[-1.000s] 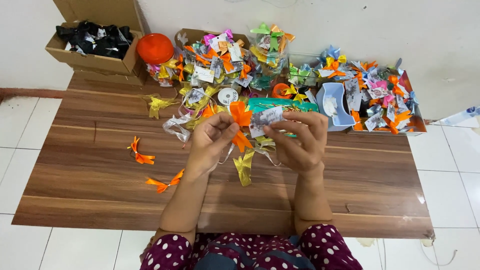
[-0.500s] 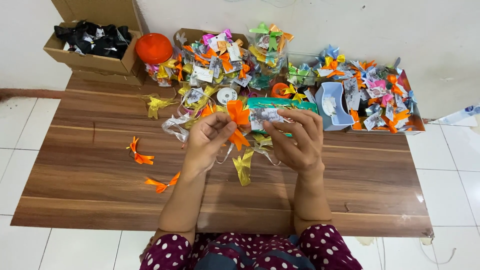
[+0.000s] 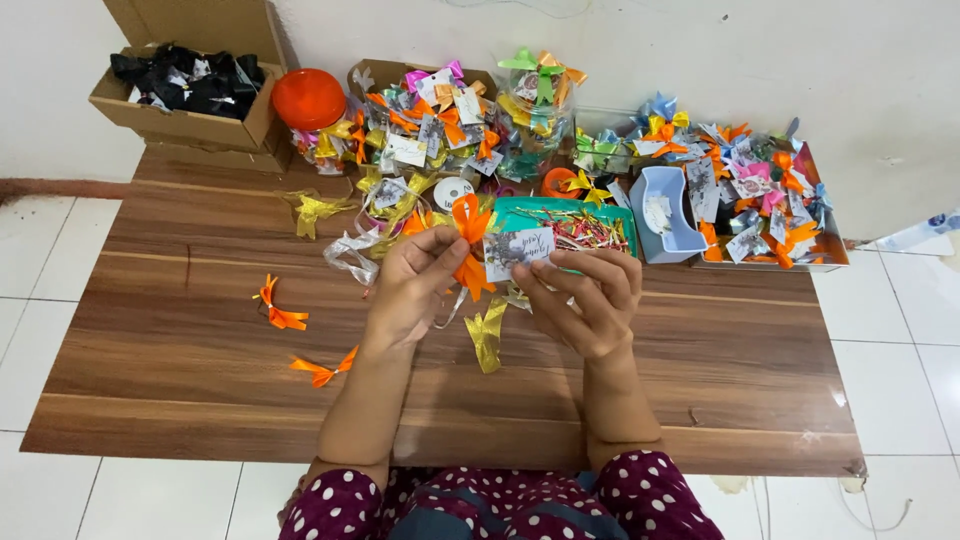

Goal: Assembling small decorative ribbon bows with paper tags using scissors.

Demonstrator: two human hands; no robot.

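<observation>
- Since the earlier frames little has shifted: both hands stay raised at centre over the wooden surface, and the small printed card sits a touch lower against the bow.
- Left hand: thumb and forefinger are pinched together on the orange ribbon bow, whose tail hangs down between the two hands.
- Right hand: fingers are clamped on the card's lower edge, holding it just at 3 o'clock of the bow and touching it.
- Gold ribbon strip lies on the surface at 6 o'clock of the bow, between the wrists.
- Two loose orange bows lie at 9 o'clock of the left hand, well apart from it.
- Teal tray of thin strips sits just at 12 o'clock of the hands.
- Pile of finished bows and cards runs along the far edge; a cardboard box stands at 10 o'clock and a light blue tub at 2 o'clock.
</observation>
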